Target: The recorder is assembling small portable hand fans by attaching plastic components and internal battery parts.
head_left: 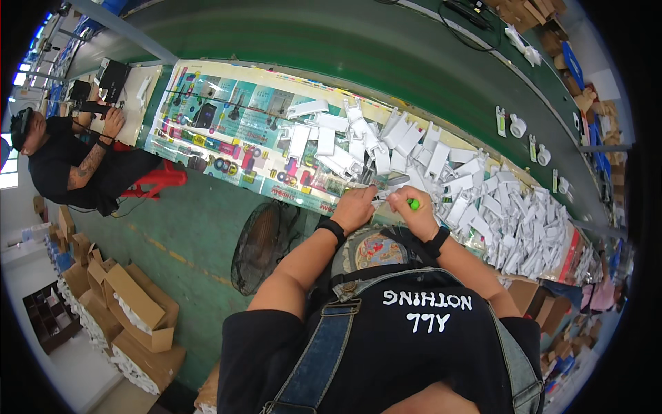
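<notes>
My left hand [356, 205] is closed around a small white piece at the near edge of the workbench [207, 148]. My right hand [412, 207] grips a small tool with a green handle [413, 204], its tip meeting the piece between both hands. Just beyond my fingers lies a big heap of white flat plastic parts [483, 200], spreading right along the bench. Both wrists wear black bands.
A colourful printed sheet [227, 117] covers the bench's left part. A green conveyor [358, 55] runs behind it. Another person [69, 162] sits at the far left. A floor fan [262, 245] stands under the bench. Open cardboard boxes [131, 310] sit lower left.
</notes>
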`<state>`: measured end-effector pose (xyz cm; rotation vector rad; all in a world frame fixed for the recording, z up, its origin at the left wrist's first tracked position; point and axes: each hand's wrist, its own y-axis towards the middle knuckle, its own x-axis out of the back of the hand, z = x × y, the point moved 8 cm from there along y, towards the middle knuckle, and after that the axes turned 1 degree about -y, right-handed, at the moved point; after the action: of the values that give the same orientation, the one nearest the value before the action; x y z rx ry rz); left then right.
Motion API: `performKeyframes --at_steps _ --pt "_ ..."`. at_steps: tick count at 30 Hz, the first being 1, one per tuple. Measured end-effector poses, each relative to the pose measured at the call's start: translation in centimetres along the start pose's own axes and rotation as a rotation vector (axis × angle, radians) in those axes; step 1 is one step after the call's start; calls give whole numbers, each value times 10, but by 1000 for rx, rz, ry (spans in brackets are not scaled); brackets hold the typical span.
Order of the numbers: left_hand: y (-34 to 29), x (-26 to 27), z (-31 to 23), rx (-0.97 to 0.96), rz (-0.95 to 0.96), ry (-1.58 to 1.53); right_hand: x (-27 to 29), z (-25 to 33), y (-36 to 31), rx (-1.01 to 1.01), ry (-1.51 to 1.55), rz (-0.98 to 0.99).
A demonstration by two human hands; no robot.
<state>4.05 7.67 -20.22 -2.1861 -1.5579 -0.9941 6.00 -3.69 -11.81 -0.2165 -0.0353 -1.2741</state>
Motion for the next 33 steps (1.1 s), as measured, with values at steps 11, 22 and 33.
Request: performKeyframes --at_steps 11,22,33 --pt "0 4 -3 -24 -33 -11 8 -10 -2 -29 32 -8" --pt "-3 -2 -1 14 -37 48 4 -10 -7 -48 -10 27" --pt "4 9 -17 -109 -89 87 41 -29 2 -123 352 -229"
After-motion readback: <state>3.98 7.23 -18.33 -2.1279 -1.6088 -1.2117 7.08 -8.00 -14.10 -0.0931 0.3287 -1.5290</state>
